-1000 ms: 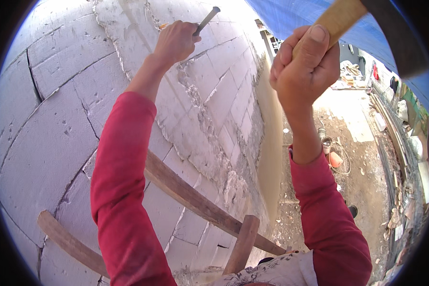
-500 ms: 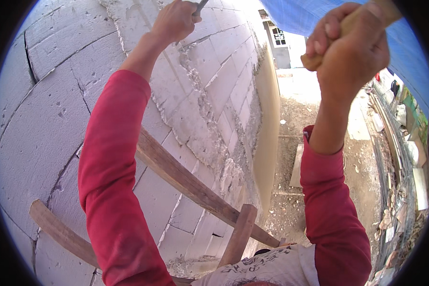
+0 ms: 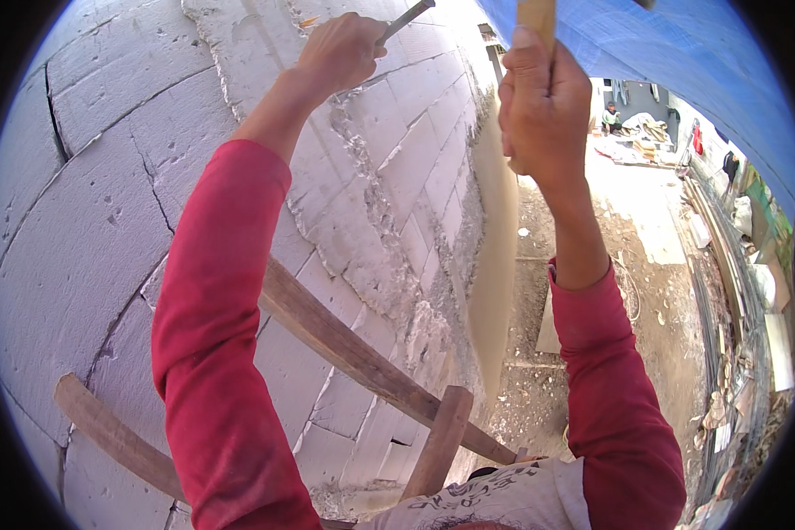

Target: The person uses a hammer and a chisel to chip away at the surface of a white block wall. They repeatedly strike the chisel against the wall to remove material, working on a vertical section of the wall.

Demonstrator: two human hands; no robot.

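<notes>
My left hand [image 3: 343, 55] is closed around a dark metal chisel [image 3: 408, 19], whose shaft sticks out up and to the right. That hand is close to the block wall [image 3: 88, 230], and the chisel's working tip is hidden behind it. On the right, my right hand [image 3: 546, 115] grips the pale wooden handle [image 3: 537, 16] of a hammer, held upright. The hammer's head is mostly beyond the top edge; only a dark bit shows there. A rough broken groove [image 3: 371, 190] runs down the wall beneath my left hand.
Wooden beams [image 3: 344, 349] cross below my arms, with a short upright post [image 3: 442, 433]. A blue tarp [image 3: 707, 71] hangs overhead. Planks and debris [image 3: 724, 256] line the right side of the dirt ground [image 3: 627, 353]. A person [image 3: 610, 117] sits far off.
My right hand has swung left with the hammer, its handle turning from slanted to upright. My left hand has shifted slightly right and down, showing more of the chisel.
</notes>
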